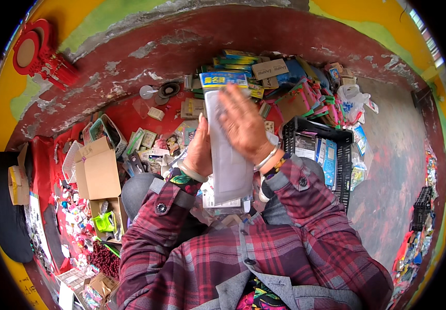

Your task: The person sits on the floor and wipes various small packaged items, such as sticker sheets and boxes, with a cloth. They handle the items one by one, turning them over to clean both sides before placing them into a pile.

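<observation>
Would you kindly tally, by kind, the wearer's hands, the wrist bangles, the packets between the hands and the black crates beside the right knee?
Left hand, right hand: 2
Left bangle, right bangle: 2
Clear packet: 1
Black crate: 1
Total: 6

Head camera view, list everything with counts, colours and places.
Flat clear plastic package: 1, whitish, blue-and-yellow header, centre
Rectangular plastic crate: 1, black, right of centre
Lattice plastic baskets: at least 2, whitish, left
Large open cardboard box: 1, brown, left
Round tasselled ornaments: count unclear, red, upper left
Crumpled plastic bag: 1, white, upper right
Stacked flat packages: several, blue and yellow, top centre
Small items: uncountable, mixed colours, lower left
Left hand: 1, bare, at package's left edge
Right hand: 1, bare, against package front
</observation>
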Tool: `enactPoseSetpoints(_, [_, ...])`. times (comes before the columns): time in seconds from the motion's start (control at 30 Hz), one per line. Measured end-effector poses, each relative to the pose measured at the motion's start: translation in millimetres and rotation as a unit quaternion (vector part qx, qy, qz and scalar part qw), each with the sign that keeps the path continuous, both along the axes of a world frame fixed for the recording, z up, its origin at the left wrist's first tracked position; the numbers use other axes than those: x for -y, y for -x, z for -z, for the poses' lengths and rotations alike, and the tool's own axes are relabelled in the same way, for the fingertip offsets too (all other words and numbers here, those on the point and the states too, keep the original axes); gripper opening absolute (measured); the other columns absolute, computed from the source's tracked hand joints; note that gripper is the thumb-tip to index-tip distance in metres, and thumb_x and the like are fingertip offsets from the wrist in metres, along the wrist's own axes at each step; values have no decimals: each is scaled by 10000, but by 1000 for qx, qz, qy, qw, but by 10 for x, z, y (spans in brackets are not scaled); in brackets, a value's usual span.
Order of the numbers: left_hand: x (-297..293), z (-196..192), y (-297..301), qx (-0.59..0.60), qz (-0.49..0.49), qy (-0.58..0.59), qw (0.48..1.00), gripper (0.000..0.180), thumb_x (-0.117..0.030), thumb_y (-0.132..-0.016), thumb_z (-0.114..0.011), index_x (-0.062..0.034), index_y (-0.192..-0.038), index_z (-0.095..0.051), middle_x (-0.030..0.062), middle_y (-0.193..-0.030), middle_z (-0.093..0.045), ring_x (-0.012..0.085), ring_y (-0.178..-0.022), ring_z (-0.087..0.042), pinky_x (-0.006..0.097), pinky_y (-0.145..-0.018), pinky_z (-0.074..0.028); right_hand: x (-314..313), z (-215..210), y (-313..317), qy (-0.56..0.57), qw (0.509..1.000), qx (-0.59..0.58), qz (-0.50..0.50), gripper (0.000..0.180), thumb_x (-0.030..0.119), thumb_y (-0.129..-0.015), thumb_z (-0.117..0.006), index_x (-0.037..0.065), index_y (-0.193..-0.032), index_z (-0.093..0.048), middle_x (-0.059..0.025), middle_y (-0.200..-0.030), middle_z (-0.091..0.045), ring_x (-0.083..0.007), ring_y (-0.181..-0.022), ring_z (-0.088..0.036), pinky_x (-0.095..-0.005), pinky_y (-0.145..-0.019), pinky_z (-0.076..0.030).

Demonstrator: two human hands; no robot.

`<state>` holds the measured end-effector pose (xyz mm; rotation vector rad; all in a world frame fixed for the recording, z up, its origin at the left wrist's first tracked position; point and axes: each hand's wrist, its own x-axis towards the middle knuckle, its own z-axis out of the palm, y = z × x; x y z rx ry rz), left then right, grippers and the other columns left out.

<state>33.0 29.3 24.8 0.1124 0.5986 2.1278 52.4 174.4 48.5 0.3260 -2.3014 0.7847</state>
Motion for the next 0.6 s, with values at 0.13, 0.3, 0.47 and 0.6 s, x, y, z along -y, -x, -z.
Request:
enactPoseSetpoints(0.13, [-31,-9,3,-83,-112,57,989,677,-575,-921,-333,-127,-1422,-246,66,-1412,-348,235,-1263,-392,406,-1039,-334,171,-58,-106,-38,995,18,-88,436,243,-861,-567,56,-1251,-515,-173,-1352,-414,-323,-1251,-403,-417,-1022,-325])
enactPoseSetpoints(0.3, [78,59,16,0,68,-7,998,652,-536,-917,-395,-100,-1392,-299,102,-1363,-413,268,-1224,-436,415,-1000,-375,-42,-99,42,-46,997,-7,-64,410,260,-885,-544,59,-1242,-526,-164,-1316,-459,-318,-1235,-426,-408,-1017,-332])
enactPoseSetpoints(0.47, [57,117,31,-30,62,57,996,548,-435,-945,-406,-68,-1350,-362,126,-1305,-479,276,-1162,-496,418,-975,-396,-212,22,183,129,991,38,7,356,227,-894,-526,60,-1208,-557,-174,-1268,-508,-335,-1193,-463,-402,-1000,-359])
enactPoseSetpoints(0.6, [24,-17,69,-15,-24,0,1000,579,-462,-944,-395,-65,-1362,-338,124,-1319,-460,275,-1180,-477,425,-983,-389,-21,48,34,-1,1000,8,-11,391,239,-894,-526,67,-1245,-523,-163,-1316,-467,-305,-1249,-414,-421,-1032,-314])
